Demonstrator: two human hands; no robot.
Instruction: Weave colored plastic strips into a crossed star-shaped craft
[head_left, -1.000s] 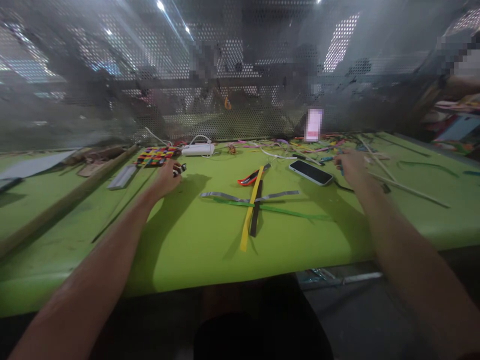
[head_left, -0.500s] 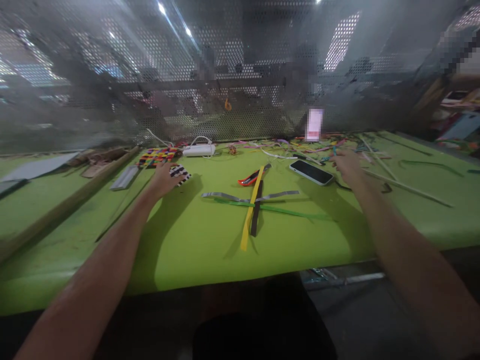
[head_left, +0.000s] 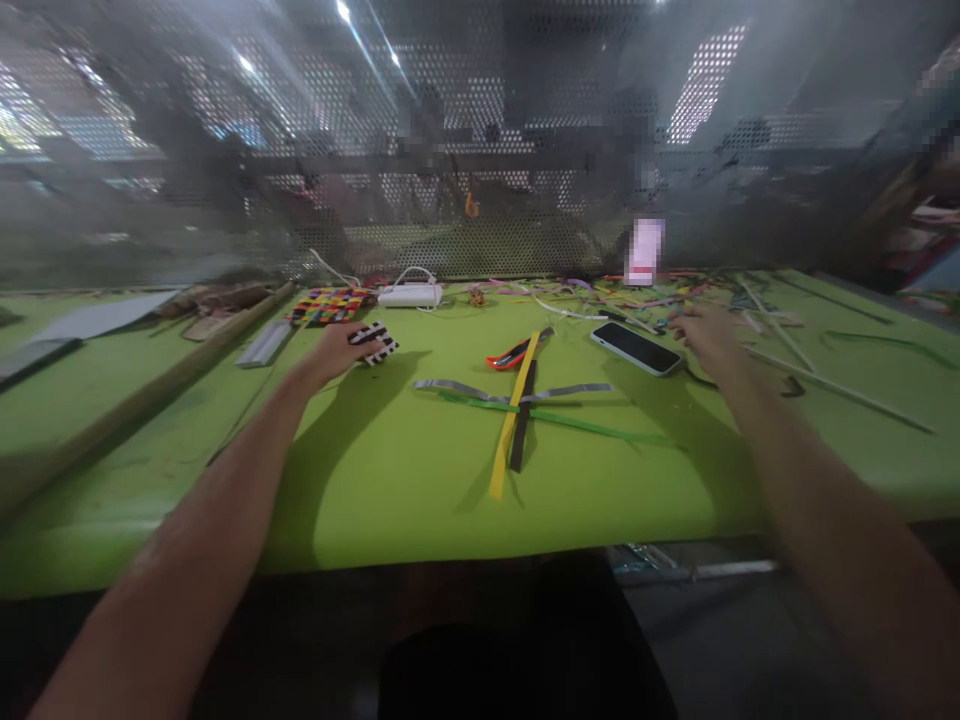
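My left hand [head_left: 336, 350] reaches across the green table [head_left: 375, 480] and holds a small black-and-white woven square [head_left: 377, 343] by its edge. My right hand [head_left: 706, 333] rests among loose coloured strips [head_left: 637, 300] at the far right, just beside a dark phone [head_left: 636, 348]; its fingers are curled, and what they hold is hidden. Between my arms, yellow [head_left: 512, 415], black, grey and green strips [head_left: 592, 428] lie crossed on the table.
A multicoloured woven mat [head_left: 330, 304] and a white power adapter [head_left: 409, 294] lie at the back by the perforated metal screen. Red-handled scissors [head_left: 511, 354] sit behind the crossed strips. A long wooden stick [head_left: 142, 400] runs along the left. Thin sticks [head_left: 832, 385] lie right.
My left hand has drawn the black-and-white woven square out to the right, into plainer view. My right hand has shifted slightly toward the strips at the back.
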